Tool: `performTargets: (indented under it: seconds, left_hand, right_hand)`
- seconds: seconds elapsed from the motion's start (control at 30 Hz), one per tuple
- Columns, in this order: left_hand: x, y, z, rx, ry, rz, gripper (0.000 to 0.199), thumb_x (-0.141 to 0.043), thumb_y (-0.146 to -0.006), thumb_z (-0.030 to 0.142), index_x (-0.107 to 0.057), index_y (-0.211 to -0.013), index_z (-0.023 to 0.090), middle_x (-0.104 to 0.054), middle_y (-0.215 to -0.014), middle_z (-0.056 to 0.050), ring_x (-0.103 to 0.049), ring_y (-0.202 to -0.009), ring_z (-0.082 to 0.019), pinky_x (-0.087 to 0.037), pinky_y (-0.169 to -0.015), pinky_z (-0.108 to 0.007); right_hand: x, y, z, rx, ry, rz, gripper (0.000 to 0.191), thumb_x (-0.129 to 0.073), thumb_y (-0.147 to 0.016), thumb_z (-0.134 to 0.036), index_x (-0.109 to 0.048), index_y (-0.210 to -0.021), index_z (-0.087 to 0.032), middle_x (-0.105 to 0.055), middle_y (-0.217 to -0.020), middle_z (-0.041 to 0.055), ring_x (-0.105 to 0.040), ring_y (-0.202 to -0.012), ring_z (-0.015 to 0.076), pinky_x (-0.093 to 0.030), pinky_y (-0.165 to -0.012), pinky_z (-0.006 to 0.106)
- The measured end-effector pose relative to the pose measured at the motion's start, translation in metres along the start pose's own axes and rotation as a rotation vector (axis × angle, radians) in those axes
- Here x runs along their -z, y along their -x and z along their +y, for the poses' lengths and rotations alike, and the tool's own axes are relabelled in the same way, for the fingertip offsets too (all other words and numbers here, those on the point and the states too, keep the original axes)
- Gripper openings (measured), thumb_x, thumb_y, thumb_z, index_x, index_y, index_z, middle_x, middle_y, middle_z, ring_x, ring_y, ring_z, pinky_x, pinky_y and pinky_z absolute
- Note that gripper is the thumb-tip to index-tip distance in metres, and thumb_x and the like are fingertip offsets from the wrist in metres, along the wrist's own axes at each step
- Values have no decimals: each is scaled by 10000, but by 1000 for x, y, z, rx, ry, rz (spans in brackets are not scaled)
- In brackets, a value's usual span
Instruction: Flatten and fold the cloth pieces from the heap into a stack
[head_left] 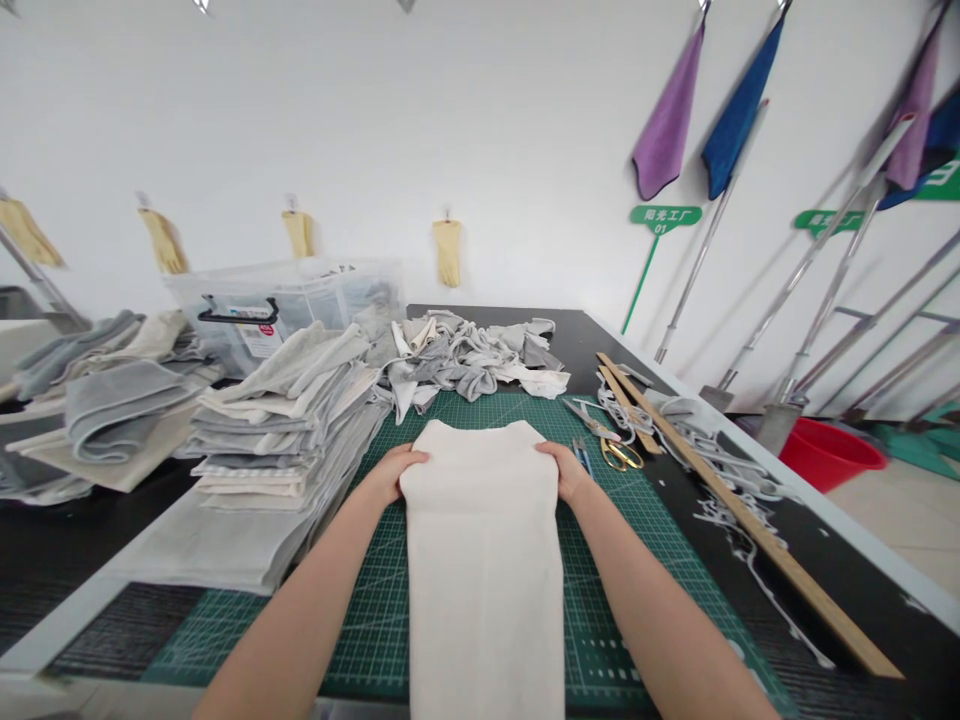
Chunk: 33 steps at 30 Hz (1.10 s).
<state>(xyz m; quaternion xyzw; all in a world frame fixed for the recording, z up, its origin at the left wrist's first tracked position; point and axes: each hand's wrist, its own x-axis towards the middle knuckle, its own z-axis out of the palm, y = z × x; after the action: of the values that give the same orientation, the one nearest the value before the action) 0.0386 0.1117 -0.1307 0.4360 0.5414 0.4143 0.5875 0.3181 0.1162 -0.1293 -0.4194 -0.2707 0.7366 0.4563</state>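
Note:
A long piece of white cloth [484,570] stretches toward me over the green cutting mat [630,510]. My left hand [396,470] grips its far left edge, thumb on top and fingers hidden beneath. On the opposite edge my right hand [564,468] pinches the cloth the same way. The far end is notched at both corners. Close to my right hand lie small blue-handled snips [582,455], gold-handled scissors [621,455] and a larger pair of scissors [592,418].
Folded grey and white cloths [262,440] are stacked at left, before a clear plastic box [300,300]. Fabric scraps [480,355] heap behind the mat. A long wooden ruler [750,520] and loose strips [720,450] lie right. A red bucket [829,455] stands beyond the table.

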Motion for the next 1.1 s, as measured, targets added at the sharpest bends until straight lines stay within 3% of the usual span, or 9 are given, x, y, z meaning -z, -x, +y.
performTargets:
  seconds: [0.1,0.2,0.33,0.43,0.67,0.9,1.1]
  left_hand:
    - [7,-5,-3,-86,-195,131,153,-610,-476,200,-491,-552,140,-473,-453,54,-457,-469,-101,-291,-455,-193]
    - [15,-9,-5,-157,-376,229,230,-622,-454,223,-407,-420,150,-348,-383,74,-383,-452,-84,-210,-445,-190]
    - [19,-11,-9,-205,-520,273,134,-582,-489,231,-471,-474,156,-431,-460,52,-400,-498,-99,-221,-473,-195]
    - [17,-13,-13,-231,-562,282,69,-533,-499,177,-523,-566,169,-497,-545,36,-429,-542,-109,-242,-495,-193]
    - [16,-14,-14,-220,-534,307,87,-393,-450,87,-431,-442,165,-401,-422,41,-367,-467,-102,-190,-444,-198]
    - [10,-6,-16,-215,-337,270,156,-335,-410,109,-428,-524,162,-375,-428,58,-330,-404,-80,-208,-404,-182]
    - [3,-4,-12,-216,-216,209,108,-374,-454,192,-442,-531,157,-382,-435,52,-344,-388,-80,-248,-397,-190]
  right_hand:
    - [-5,1,4,45,63,40,282,-440,-517,-30,-553,-763,-106,-605,-552,25,-548,-509,158,-429,-515,269]
    - [-9,-1,10,82,132,108,241,-442,-495,16,-537,-670,-121,-538,-447,-30,-475,-402,110,-360,-406,214]
    - [-11,-6,13,78,194,189,31,-488,-665,-95,-508,-665,-120,-487,-471,-55,-422,-386,60,-339,-398,187]
    - [-9,-7,13,73,211,228,157,-442,-769,-249,-504,-720,-112,-504,-580,-38,-457,-463,52,-388,-460,201]
    - [-7,-8,15,146,164,238,210,-402,-796,-301,-504,-807,-117,-509,-686,-16,-464,-522,52,-400,-472,195]
    - [-12,-3,10,137,65,148,74,-448,-692,-144,-497,-636,-144,-491,-481,-52,-421,-392,65,-340,-399,189]
    - [-17,5,5,56,10,124,155,-451,-670,-262,-549,-717,-150,-625,-610,29,-569,-583,164,-435,-591,281]
